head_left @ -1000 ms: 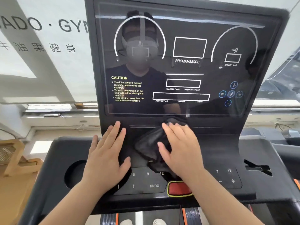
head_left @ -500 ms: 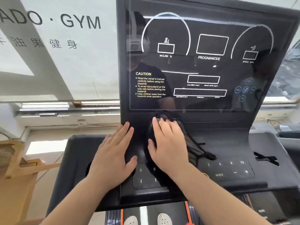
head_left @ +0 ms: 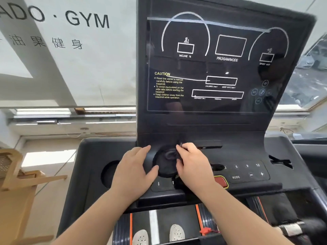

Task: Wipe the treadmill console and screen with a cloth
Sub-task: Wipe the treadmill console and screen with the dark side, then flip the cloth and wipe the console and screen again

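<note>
Two hands rest on the console. We lay our left hand flat, fingers straight, just beside the black cloth. Our right hand grips that bunched cloth with curled fingers at the console's middle, below the screen and left of the red button.

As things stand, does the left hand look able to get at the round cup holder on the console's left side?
Probably yes: the left hand lies flat and empty on the console, right beside the cup holder, with nothing between them.
</note>
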`<state>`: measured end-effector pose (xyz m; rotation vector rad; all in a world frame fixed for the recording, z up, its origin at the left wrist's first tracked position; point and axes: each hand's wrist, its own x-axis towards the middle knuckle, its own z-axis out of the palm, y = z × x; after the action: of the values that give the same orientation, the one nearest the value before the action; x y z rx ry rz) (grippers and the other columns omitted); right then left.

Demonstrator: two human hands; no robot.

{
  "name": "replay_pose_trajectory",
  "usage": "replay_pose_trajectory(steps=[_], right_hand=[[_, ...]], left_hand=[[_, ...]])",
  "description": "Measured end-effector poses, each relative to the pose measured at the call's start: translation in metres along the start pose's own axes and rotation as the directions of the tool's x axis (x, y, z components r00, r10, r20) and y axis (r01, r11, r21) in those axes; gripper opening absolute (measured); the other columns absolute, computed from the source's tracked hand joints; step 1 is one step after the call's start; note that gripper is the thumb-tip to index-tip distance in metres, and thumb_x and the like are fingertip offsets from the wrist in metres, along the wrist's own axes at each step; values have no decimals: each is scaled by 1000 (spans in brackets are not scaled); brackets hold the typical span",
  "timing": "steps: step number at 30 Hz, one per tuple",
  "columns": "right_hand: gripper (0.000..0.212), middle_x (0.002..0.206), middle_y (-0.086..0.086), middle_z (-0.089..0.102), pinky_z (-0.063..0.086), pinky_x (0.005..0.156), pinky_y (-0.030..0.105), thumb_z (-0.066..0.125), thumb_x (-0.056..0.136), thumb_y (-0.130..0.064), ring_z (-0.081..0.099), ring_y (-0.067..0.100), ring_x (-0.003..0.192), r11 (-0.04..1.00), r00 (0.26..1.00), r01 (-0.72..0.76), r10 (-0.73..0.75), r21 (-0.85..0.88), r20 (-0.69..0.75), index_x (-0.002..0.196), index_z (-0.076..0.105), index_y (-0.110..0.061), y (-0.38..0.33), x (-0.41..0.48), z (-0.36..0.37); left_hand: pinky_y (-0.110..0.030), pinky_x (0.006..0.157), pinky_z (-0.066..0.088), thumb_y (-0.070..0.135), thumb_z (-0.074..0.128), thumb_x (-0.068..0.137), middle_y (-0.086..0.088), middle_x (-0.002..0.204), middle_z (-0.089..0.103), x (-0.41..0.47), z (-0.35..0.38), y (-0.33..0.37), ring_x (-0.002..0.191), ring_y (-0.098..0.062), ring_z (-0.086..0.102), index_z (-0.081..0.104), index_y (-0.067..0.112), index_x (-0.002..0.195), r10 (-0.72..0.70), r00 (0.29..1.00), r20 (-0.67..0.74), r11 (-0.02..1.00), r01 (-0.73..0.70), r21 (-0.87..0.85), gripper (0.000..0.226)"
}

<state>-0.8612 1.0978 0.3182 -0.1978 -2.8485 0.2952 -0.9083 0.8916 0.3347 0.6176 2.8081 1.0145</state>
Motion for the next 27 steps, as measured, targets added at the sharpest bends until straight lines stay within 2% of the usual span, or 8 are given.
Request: replay_pose_trajectory(steps=[4,6,9,13,18,21,24,27], right_hand=[[29,102,-8,67,53,80,18,75,78,-22,64,5,86,968,999,-17,27,248,-38,107,78,-21,-18,-1,-24],[26,100,-12,66,42,82,5,79,76,-20,56,-3,88,946,994,29,7,322,-112,102,76,-22,-26,7,-43],[34,102,-19,57,43,82,9,80,77,-20,55,-3,92,928,998,59,-45,367,-46,109,69,-26,-32,18,-74],[55,90,-17,45,37,72,23,78,86,-27,50,1,83,969,972,-37,-22,245,235,135,54,-35,-24,33,-95],[20,84,-15,47,47,84,33,65,93,-22,53,11,88,992,951,-5,-34,123,306,110,70,-32,-16,46,-104],[48,121,-13,52,45,101,26,74,89,-19,52,3,107,925,959,68,-164,375,231,134,61,-32,-20,57,-114],[59,151,-8,44,30,104,2,76,88,-8,40,-4,135,787,908,173,-360,592,213,141,57,-25,-39,72,-132],[24,115,1,69,49,90,19,77,84,0,63,5,104,651,878,163,-438,742,191,106,72,-10,-47,80,-142]], left_hand=[[-30,100,46,54,64,78,10,120,61,-3,5,11,113,-13,55,60,23,134,-7,997,73,991,17,-131,65],[-26,87,45,38,74,80,12,99,64,0,1,17,94,-6,58,69,28,111,-20,999,39,971,29,-236,32],[-24,70,39,22,73,85,8,75,59,8,-14,21,75,-8,55,63,30,78,-86,996,-31,952,73,-298,14],[-28,68,44,20,61,92,8,77,62,19,-42,32,73,-11,58,60,30,80,-124,987,-102,911,73,-407,16],[-9,65,40,17,59,93,13,80,62,30,-84,63,81,0,57,58,27,85,19,977,-213,946,-86,-311,13],[-13,66,42,18,61,91,13,79,64,33,-103,78,79,-2,60,60,29,85,81,977,-197,945,-138,-296,13],[-10,66,42,14,68,86,17,82,68,32,-122,97,77,1,63,65,30,81,182,974,-134,945,-211,-249,17],[-13,64,45,9,76,79,11,76,70,27,-135,111,71,-3,65,71,26,75,204,971,-124,948,-227,-221,18]])
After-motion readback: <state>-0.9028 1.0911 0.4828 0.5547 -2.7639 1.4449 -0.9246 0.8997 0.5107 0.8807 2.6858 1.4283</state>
